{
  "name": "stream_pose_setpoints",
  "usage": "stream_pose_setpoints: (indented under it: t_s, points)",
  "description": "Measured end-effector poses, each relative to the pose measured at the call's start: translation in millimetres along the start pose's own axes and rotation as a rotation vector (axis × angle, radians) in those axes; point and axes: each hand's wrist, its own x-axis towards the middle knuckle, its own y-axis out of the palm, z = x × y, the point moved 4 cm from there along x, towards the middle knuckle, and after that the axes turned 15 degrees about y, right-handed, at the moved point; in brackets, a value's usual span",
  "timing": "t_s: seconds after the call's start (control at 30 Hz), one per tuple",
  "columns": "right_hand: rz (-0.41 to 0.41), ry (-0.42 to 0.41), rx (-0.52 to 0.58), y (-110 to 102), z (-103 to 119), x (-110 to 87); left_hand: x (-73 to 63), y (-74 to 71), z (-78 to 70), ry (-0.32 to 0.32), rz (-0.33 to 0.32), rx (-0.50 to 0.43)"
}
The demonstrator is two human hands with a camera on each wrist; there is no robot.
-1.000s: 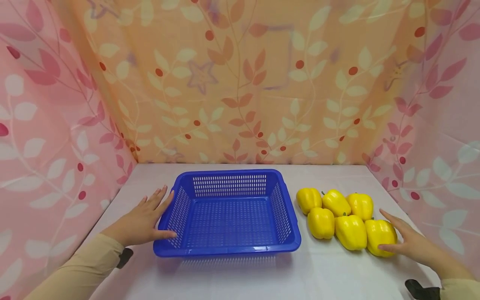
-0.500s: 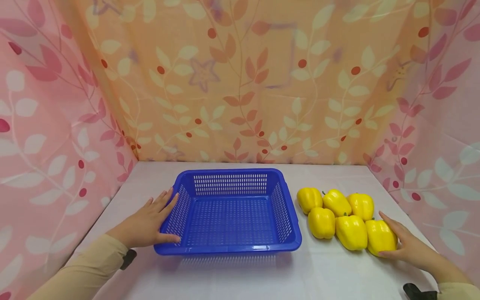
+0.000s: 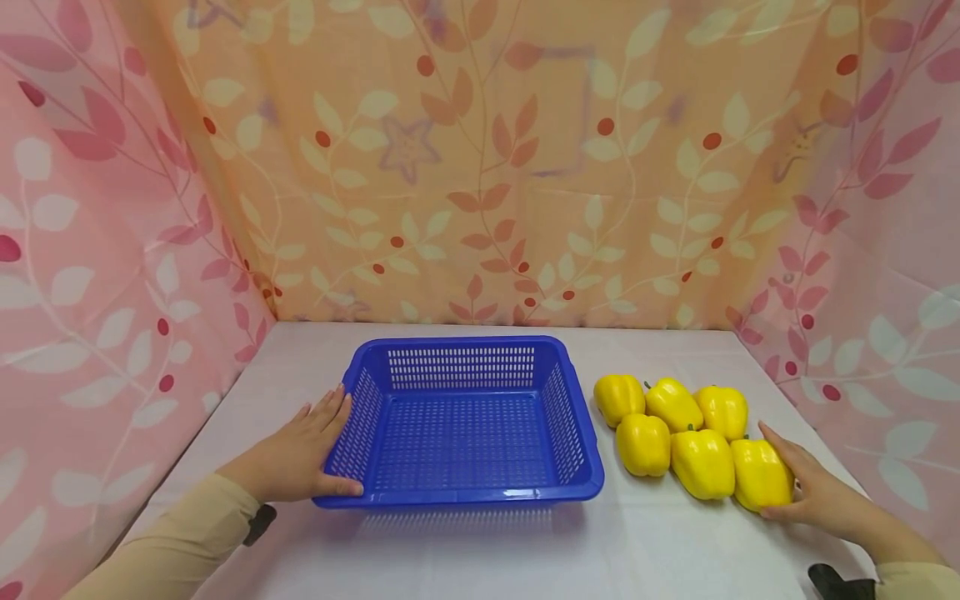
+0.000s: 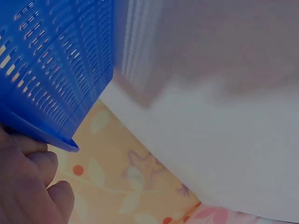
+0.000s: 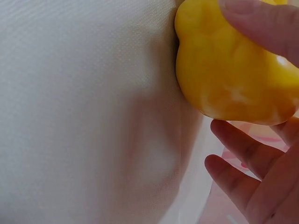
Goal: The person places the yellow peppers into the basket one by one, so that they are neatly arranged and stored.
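Note:
A blue plastic basket point(image 3: 465, 442) with slotted walls sits on the table, nothing inside it. My left hand point(image 3: 300, 454) grips its left rim, thumb over the front left corner; in the left wrist view the fingers point(image 4: 44, 168) curl in at the rim. To the right of the basket lie several yellow bell peppers point(image 3: 702, 462) in two rows. Around the front right bell pepper point(image 3: 761, 475) my right hand point(image 3: 817, 492) has its thumb and fingers. Up close in the right wrist view, the thumb point(image 5: 261, 21) lies across that pepper, while two fingers show just beside it.
The white-covered table point(image 3: 465, 558) meets an orange patterned cloth point(image 3: 480, 208) at the back. Pink leaf-patterned cloths point(image 3: 90, 292) stand along both sides.
My left hand has moved slightly right and closed on the basket's rim. The thumb and fingers of my right hand have drawn in around the front right bell pepper.

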Motion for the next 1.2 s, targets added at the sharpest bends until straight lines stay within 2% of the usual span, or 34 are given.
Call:
stream_pose_setpoints:
  t_s: [0.1, 0.2, 0.43, 0.73, 1.2]
  points:
    - [-0.004, -0.006, -0.003, 0, 1, -0.4, -0.2, 2.7, 1.1, -0.024, 0.013, -0.014]
    - [-0.018, -0.016, -0.016, 0, 1, -0.6, -0.5, 5.0, 2.2, -0.016, 0.008, -0.014]
    - [-0.030, 0.002, -0.035, -2, 1, 1.0, -1.8, 6.3, 3.5, 0.059, -0.018, 0.017]
    - [-0.054, -0.040, -0.051, 0, 0, -0.6, 1.8, 8.3, 6.9, 0.060, -0.011, -0.071]
    - [-0.111, -0.023, -0.070, -2, 0, -0.7, 9.9, 7.8, 12.2, 0.089, -0.002, -0.088]
